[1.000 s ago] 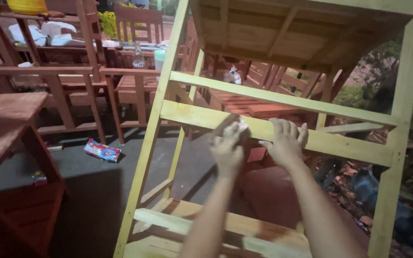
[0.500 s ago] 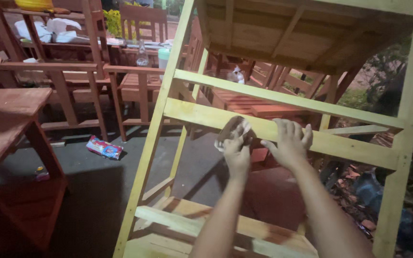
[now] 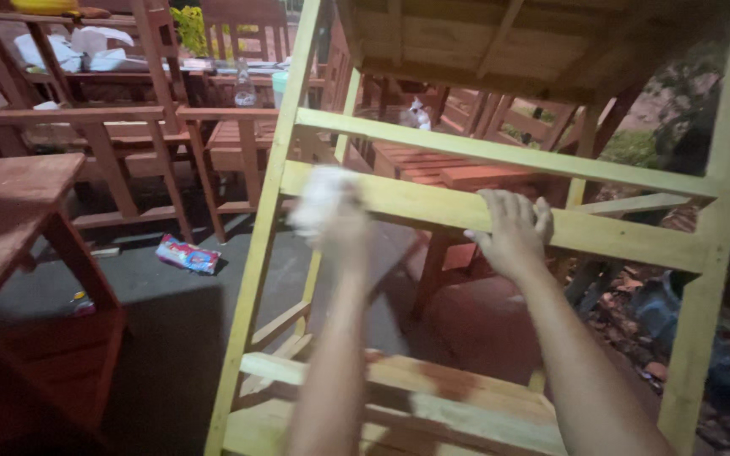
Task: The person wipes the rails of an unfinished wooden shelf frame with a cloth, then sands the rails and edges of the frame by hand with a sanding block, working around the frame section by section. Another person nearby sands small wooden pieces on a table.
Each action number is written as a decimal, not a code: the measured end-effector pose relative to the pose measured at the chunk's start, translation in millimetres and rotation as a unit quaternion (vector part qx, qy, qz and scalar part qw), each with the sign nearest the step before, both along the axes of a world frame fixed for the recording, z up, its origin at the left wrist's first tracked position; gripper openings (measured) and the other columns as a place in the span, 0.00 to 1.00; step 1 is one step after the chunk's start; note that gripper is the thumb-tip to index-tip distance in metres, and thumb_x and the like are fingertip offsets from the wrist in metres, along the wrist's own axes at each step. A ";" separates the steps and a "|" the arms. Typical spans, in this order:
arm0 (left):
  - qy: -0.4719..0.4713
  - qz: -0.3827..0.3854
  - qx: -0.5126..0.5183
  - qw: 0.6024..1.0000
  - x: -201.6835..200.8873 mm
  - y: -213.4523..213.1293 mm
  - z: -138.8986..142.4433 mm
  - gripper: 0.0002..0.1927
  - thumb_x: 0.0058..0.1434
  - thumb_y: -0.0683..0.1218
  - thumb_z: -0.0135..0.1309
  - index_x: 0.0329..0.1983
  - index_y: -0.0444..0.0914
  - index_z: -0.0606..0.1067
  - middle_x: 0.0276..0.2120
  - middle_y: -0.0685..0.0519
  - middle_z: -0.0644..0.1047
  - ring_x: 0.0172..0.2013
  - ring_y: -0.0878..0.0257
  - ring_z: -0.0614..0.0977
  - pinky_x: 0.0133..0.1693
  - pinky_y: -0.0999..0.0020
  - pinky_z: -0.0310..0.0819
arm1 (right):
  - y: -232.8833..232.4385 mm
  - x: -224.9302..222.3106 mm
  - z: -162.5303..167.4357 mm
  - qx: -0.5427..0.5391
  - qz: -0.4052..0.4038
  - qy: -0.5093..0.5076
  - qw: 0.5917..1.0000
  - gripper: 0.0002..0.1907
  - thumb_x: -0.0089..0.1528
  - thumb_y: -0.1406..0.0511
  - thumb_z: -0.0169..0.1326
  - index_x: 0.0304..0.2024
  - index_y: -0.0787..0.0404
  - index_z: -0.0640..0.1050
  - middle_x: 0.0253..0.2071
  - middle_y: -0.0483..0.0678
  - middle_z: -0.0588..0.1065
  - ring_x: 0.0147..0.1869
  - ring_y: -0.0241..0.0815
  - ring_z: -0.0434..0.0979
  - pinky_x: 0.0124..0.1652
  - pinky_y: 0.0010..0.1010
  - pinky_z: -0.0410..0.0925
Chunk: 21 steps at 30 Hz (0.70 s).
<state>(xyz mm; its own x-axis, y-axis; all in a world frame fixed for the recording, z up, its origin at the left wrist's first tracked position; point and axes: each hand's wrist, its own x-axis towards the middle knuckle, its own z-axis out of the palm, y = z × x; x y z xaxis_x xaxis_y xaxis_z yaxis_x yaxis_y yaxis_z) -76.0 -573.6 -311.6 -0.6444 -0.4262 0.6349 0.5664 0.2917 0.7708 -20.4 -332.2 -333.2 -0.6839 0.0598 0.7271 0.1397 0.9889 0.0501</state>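
Keep your left hand (image 3: 331, 221), closed on the white cloth (image 3: 318, 192), flat on the rail (image 3: 433, 207); your open right hand (image 3: 513, 232) braces beside it.

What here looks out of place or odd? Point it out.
A crumpled red-and-blue wrapper lies as litter on the dark floor beside the yellow wooden frame. The frame's lower slats carry patchy brown stain, uneven against the pale wood.
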 end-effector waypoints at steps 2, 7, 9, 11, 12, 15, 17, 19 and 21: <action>0.115 0.228 -0.233 0.938 24.2 24.6 -6.0 0.12 0.57 0.50 0.53 0.41 0.45 0.81 0.46 0.50 0.83 0.46 0.48 0.84 0.39 0.55 0.79 | -1.4 0.4 1.0 -0.014 -0.002 0.000 1.000 0.41 0.53 0.49 0.64 0.67 0.49 0.68 0.62 0.45 0.69 0.70 0.47 0.63 0.70 0.60 0.43; 0.242 0.065 -0.257 0.933 -11.4 -23.1 -5.7 0.10 0.70 0.50 0.52 0.50 0.48 0.81 0.52 0.44 0.80 0.52 0.51 0.80 0.46 0.54 0.79 | -1.6 1.6 0.4 -0.020 -0.001 0.020 1.000 0.41 0.52 0.50 0.66 0.66 0.48 0.69 0.62 0.43 0.70 0.70 0.44 0.64 0.71 0.58 0.45; 0.024 0.101 -0.277 0.955 -49.3 -65.4 3.3 0.13 0.74 0.55 0.48 0.54 0.51 0.79 0.48 0.48 0.82 0.47 0.51 0.82 0.45 0.53 0.78 | -1.5 0.4 -1.1 -0.019 -0.001 0.024 1.000 0.41 0.51 0.50 0.66 0.66 0.47 0.69 0.62 0.43 0.70 0.71 0.45 0.64 0.72 0.57 0.44; -0.200 0.127 -0.283 0.929 -69.2 -85.6 12.6 0.16 0.78 0.59 0.43 0.59 0.54 0.77 0.43 0.53 0.83 0.42 0.51 0.85 0.44 0.52 0.77 | -2.0 -2.9 -1.8 -0.020 -0.004 0.021 1.000 0.42 0.50 0.51 0.67 0.66 0.48 0.69 0.62 0.45 0.70 0.71 0.48 0.63 0.71 0.58 0.43; -0.191 0.112 -0.261 0.940 -69.2 -83.1 12.3 0.17 0.76 0.57 0.44 0.62 0.51 0.75 0.42 0.50 0.82 0.42 0.50 0.84 0.43 0.52 0.77 | -3.3 -5.4 -1.8 -0.020 -0.004 0.020 1.000 0.42 0.50 0.51 0.67 0.65 0.49 0.69 0.61 0.46 0.70 0.71 0.49 0.62 0.71 0.58 0.43; -0.083 0.105 -0.243 0.961 -62.0 -67.2 1.9 0.21 0.71 0.51 0.46 0.66 0.47 0.71 0.43 0.46 0.81 0.46 0.48 0.82 0.44 0.51 0.78 | -7.8 -11.6 -1.5 0.006 -0.065 0.025 0.998 0.43 0.49 0.50 0.68 0.65 0.52 0.69 0.60 0.50 0.69 0.70 0.54 0.61 0.69 0.60 0.42; 0.092 0.142 -0.282 0.945 -54.0 -61.9 -6.4 0.17 0.67 0.48 0.48 0.59 0.49 0.73 0.48 0.46 0.81 0.54 0.49 0.80 0.46 0.51 0.79 | -10.2 -11.9 -0.8 -0.006 -0.059 0.030 0.998 0.43 0.49 0.50 0.68 0.64 0.51 0.69 0.60 0.49 0.68 0.70 0.54 0.61 0.71 0.61 0.41; 0.259 0.170 -0.319 0.896 -58.3 -70.3 -11.1 0.15 0.63 0.46 0.50 0.52 0.50 0.75 0.52 0.47 0.80 0.61 0.50 0.78 0.49 0.52 0.80 | -12.8 -10.5 -1.5 -0.021 -0.061 0.022 0.998 0.42 0.50 0.50 0.68 0.64 0.50 0.69 0.60 0.48 0.68 0.71 0.54 0.61 0.73 0.61 0.41; 0.239 0.051 -0.262 0.934 -76.4 -91.7 -9.5 0.10 0.64 0.43 0.53 0.48 0.43 0.76 0.48 0.47 0.81 0.56 0.54 0.79 0.51 0.55 0.80 | -14.6 -9.6 -1.8 -0.024 -0.071 0.012 0.997 0.40 0.51 0.52 0.68 0.63 0.49 0.69 0.59 0.48 0.68 0.71 0.53 0.61 0.73 0.60 0.40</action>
